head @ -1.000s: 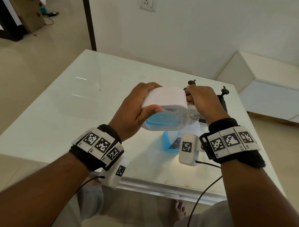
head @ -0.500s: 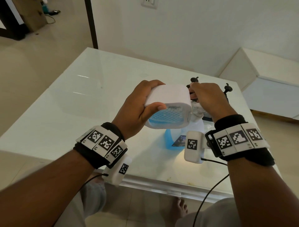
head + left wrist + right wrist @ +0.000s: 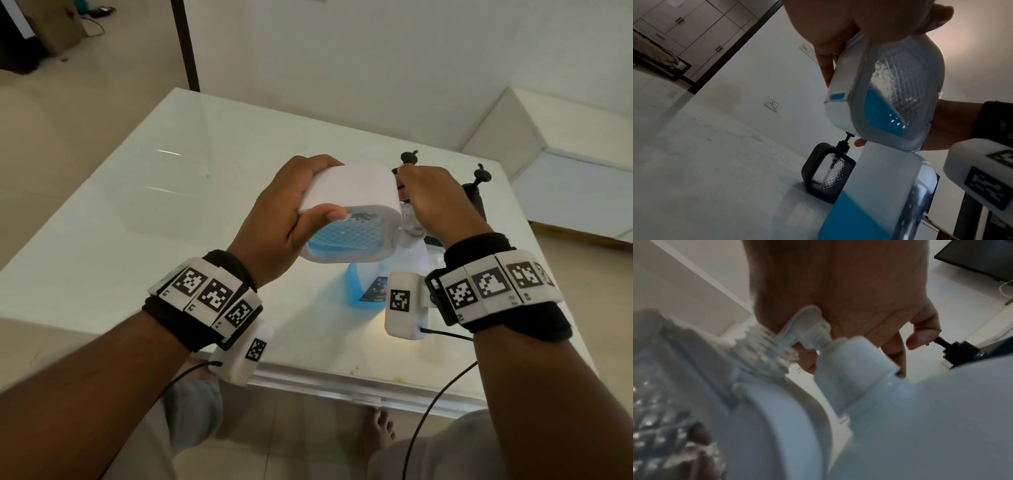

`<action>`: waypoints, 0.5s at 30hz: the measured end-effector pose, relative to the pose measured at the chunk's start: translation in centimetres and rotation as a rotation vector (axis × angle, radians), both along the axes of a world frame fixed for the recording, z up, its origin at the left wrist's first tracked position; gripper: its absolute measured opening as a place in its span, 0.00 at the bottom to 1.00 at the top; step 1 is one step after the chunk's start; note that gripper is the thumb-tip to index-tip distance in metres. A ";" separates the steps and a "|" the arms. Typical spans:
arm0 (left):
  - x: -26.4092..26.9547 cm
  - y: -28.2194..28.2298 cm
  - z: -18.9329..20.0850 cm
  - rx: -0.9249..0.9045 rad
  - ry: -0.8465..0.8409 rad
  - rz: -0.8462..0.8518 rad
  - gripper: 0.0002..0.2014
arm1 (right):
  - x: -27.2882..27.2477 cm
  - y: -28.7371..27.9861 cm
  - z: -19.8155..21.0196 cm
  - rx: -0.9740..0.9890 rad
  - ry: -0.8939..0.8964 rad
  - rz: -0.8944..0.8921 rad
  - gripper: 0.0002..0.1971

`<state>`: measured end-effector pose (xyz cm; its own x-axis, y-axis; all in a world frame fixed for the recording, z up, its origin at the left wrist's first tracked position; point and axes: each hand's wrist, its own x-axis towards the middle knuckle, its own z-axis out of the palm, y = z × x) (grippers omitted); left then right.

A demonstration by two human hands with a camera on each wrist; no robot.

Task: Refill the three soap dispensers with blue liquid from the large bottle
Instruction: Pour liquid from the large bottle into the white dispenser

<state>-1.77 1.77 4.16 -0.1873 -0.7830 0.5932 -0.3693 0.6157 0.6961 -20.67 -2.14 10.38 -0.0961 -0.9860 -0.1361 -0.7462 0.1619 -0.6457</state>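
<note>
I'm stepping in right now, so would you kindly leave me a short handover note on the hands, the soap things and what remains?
Left hand grips the white dispenser, tipped on its side above the table; it holds some blue liquid.
Right hand holds its white pump top at the bare threaded neck, so the top is off.
Large bottle, part full of blue, stands below.
Two black dispensers stand behind with pumps on; the one seen closely looks empty.
Left: likely close the white one, then fill the black pair.

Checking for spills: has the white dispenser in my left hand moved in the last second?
No, not noticeably. The white dispenser hangs just as high above the standing large bottle, left of the black pump; only the camera shifted.
</note>
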 end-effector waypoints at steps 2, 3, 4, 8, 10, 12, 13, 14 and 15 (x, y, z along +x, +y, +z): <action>0.0 0.0 0.0 0.000 -0.002 0.004 0.38 | 0.0 0.0 -0.3 -0.001 -0.035 0.010 0.16; 0.0 0.0 0.0 0.000 -0.004 0.004 0.38 | -0.1 0.0 -0.4 -0.005 -0.045 0.014 0.16; 0.0 0.1 0.0 -0.001 -0.006 0.004 0.38 | 0.0 0.0 -0.4 -0.002 -0.045 0.008 0.16; 0.1 0.1 0.1 -0.001 -0.011 0.010 0.39 | 0.3 0.0 -0.2 -0.001 -0.120 -0.104 0.20; 0.1 0.1 0.1 -0.003 -0.011 0.011 0.39 | 0.2 -0.1 0.0 -0.022 -0.162 -0.120 0.20; 0.0 0.1 0.1 -0.002 -0.007 0.009 0.39 | 0.1 0.0 0.2 -0.037 -0.163 -0.110 0.20; 0.0 0.0 0.1 0.000 -0.005 0.009 0.39 | 0.1 0.1 0.3 -0.042 -0.160 -0.106 0.19; 0.0 0.1 0.1 0.001 -0.003 0.009 0.39 | 0.0 0.1 0.3 -0.045 -0.153 -0.103 0.20; 0.0 0.1 0.1 0.001 -0.002 0.010 0.39 | 0.0 0.1 0.2 -0.043 -0.143 -0.101 0.20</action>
<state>-1.77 1.83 4.26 -0.1803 -0.7856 0.5919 -0.3770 0.6110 0.6961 -20.64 -2.06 10.60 -0.1773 -0.9777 -0.1129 -0.6279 0.2007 -0.7519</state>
